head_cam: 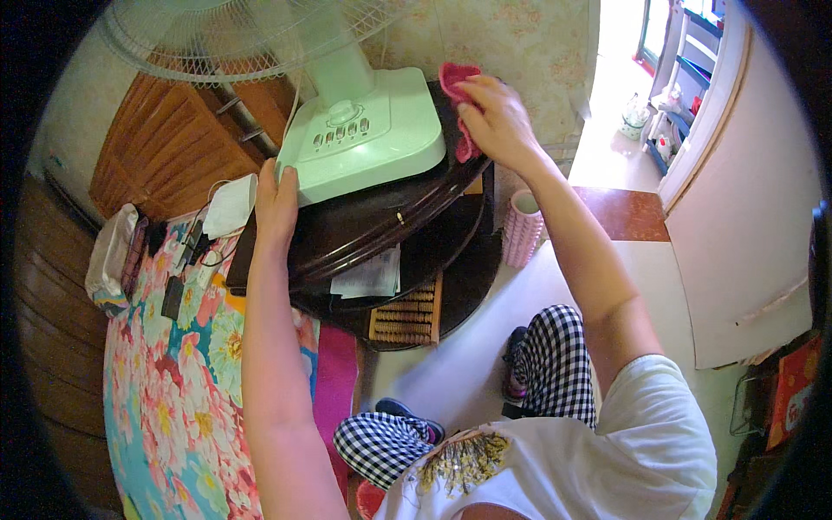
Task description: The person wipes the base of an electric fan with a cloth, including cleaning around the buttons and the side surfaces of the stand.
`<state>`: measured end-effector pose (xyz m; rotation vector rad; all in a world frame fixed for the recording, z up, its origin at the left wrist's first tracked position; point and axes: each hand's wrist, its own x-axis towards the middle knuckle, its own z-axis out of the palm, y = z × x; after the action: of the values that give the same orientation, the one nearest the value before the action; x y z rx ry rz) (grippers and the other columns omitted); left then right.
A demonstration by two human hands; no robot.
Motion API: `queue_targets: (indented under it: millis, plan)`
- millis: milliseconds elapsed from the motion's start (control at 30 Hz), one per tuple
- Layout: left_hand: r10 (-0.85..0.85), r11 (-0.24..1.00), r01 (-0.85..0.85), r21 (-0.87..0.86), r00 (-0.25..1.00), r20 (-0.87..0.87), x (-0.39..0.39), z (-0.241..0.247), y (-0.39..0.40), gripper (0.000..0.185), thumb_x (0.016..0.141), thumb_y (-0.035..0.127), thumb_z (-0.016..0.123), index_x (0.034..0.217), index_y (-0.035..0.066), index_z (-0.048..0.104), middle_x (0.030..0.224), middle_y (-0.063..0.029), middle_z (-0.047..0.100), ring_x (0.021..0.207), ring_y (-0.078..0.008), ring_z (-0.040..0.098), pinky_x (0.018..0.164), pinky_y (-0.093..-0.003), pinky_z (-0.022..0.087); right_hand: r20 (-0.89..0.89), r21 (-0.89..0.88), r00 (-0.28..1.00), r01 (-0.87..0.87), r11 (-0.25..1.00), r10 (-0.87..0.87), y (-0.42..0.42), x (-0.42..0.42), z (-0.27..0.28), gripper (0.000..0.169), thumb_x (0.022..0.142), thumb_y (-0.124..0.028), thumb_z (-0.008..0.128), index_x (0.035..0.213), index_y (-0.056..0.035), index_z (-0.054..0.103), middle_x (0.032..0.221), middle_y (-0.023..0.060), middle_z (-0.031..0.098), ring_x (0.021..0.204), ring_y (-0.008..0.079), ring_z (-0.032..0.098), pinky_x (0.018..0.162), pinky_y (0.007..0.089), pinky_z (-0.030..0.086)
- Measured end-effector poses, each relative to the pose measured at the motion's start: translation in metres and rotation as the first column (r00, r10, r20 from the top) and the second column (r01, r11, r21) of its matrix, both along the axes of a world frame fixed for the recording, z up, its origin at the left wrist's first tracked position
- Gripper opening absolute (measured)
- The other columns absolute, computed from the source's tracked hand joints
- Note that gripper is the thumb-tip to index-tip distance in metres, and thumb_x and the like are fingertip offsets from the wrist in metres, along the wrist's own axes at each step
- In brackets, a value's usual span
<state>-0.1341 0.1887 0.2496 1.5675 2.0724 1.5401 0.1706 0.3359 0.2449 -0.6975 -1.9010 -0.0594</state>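
A pale green electric fan (383,140) with a row of buttons stands on the top of a dark wooden corner shelf (351,227). My left hand (276,198) rests against the near left corner of the fan's base, thumb on its edge. To the right of the base, my right hand (497,117) holds a crumpled pink-red cloth (458,81) over the shelf's right end by the wall. Part of the cloth hangs down below the fingers. A small pale speck (400,218) lies on the shelf top near its curved front edge.
Papers (367,276) and a wooden roller massager (406,315) lie on the lower shelves. A pink textured cylinder (522,227) stands on the floor to the right. At left, a flowered bed cover (188,403) bears a white box-like item (231,206) and cables. A doorway opens at upper right.
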Motion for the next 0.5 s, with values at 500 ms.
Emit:
queue_targets:
  millis: [500]
  plan:
    - [-0.003, 1.0, 0.004, 0.011, 0.996, -0.084, -0.003, 0.003, -0.007, 0.061, 0.089, 0.034, 0.044, 0.133, -0.007, 0.035, 0.135, -0.0246, 0.039, 0.128, -0.0337, 0.035, 0.106, -0.0355, 0.025, 0.599, -0.327, 0.78, 0.443, 0.835, -0.179, 0.127, -0.045, 0.015, 0.041, 0.084, -0.041, 0.045, 0.107, -0.0119, 0.062, 0.115, 0.0162, 0.059, 0.102, 0.0347, 0.058, 0.086, 0.0439, 0.045]
